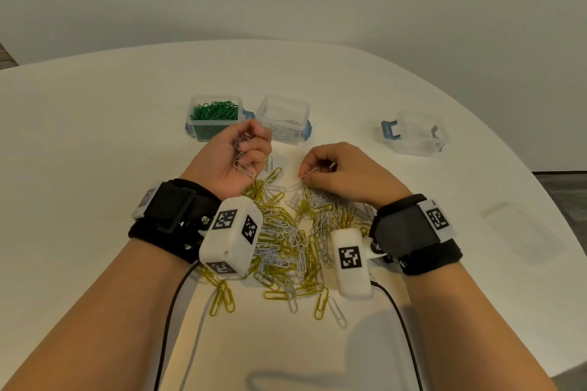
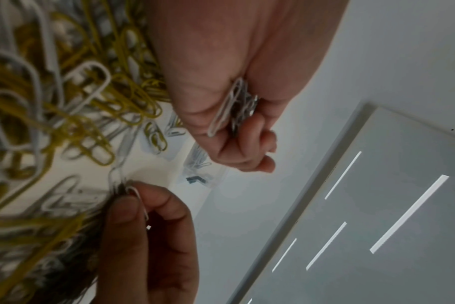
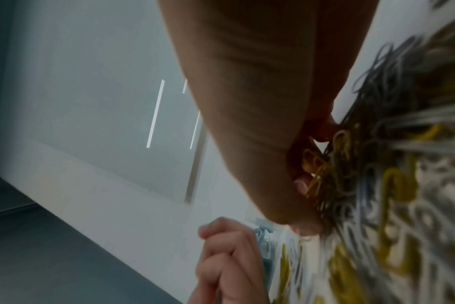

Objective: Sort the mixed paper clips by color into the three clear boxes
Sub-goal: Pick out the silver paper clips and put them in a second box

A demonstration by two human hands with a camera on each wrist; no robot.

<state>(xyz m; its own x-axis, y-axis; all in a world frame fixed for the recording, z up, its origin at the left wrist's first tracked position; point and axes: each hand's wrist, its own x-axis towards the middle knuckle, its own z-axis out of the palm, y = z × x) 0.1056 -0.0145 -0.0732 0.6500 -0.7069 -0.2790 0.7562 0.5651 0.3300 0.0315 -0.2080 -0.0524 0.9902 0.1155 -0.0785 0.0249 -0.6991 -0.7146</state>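
A mixed heap of yellow and white paper clips (image 1: 292,241) lies on the white table between my wrists. My left hand (image 1: 244,152) is palm up above the heap's far edge, its fingers curled round a bunch of white clips (image 2: 234,107). My right hand (image 1: 320,168) pinches one white clip (image 1: 309,173) between thumb and forefinger just over the heap. Behind the hands stand three clear boxes: the left box (image 1: 216,117) full of green clips, the middle box (image 1: 282,119) with some white clips, and the right box (image 1: 419,136) with nothing visible in it.
A clear lid (image 1: 521,235) lies flat on the table at the right. Black cables (image 1: 171,311) run from both wrist cameras toward me. The table's curved edge (image 1: 540,181) drops off at the right; a plain wall stands behind.
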